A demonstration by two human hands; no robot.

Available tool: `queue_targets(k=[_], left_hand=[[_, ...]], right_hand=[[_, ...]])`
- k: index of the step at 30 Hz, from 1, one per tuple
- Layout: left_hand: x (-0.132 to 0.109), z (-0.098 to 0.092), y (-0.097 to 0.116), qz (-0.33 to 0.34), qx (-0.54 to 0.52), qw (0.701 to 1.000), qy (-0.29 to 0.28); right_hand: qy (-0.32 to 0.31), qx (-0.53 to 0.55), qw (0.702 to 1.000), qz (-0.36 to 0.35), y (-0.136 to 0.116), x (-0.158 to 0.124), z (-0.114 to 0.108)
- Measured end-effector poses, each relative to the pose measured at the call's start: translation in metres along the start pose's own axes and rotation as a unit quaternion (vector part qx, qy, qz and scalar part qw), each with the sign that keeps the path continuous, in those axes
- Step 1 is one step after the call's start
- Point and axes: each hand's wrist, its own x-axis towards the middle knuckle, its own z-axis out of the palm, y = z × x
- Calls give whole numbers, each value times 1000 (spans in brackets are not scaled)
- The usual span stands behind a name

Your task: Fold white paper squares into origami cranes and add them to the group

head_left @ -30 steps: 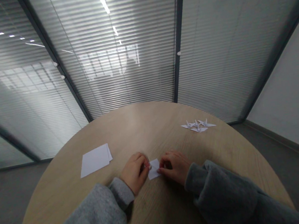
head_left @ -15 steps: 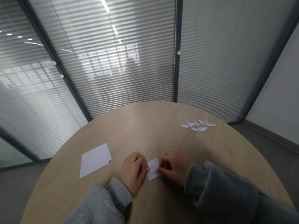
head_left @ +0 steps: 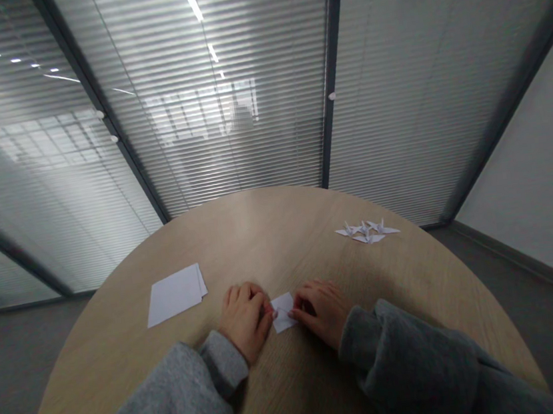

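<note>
Our left hand (head_left: 244, 318) and right hand (head_left: 320, 306) still pinch the small folded paper (head_left: 283, 311) (barely shifted, well left of the origami cranes (head_left: 367, 231)), so we judge the crease unfinished.

Open counter (head_left: 270, 234) straight ahead of both hands, passable to the far rim. Left: stack of white sheets (head_left: 175, 295), near left hand (head_left: 244, 320). Right: folded paper cranes (head_left: 367, 231), well apart from right hand (head_left: 320, 304). Between hands: small folded paper (head_left: 283, 311).

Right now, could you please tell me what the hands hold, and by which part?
A small folded paper, lying on the table: the left hand pinches its left edge, the right hand its right edge, fingertips only.
</note>
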Motion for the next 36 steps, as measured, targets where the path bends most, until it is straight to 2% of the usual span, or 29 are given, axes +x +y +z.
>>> queue_targets(k=[8,13,19,30,36], left_hand=[[-2,-4,6,-29,16,999,-11],[-3,-5,2,-47,-11,999,-22],[-1,-2,4,-49,-38,998,3],[0,0,8,-75,1,997,-32],[0,0,10,-79,4,996,-41]], right_hand=[[-4,-5,1000,12,0,1,0],[-6,1,1000,21,-1,1,1],[-3,7,1000,17,2,2,3],[13,8,1000,24,-2,-1,5],[2,4,1000,28,-5,-1,2]])
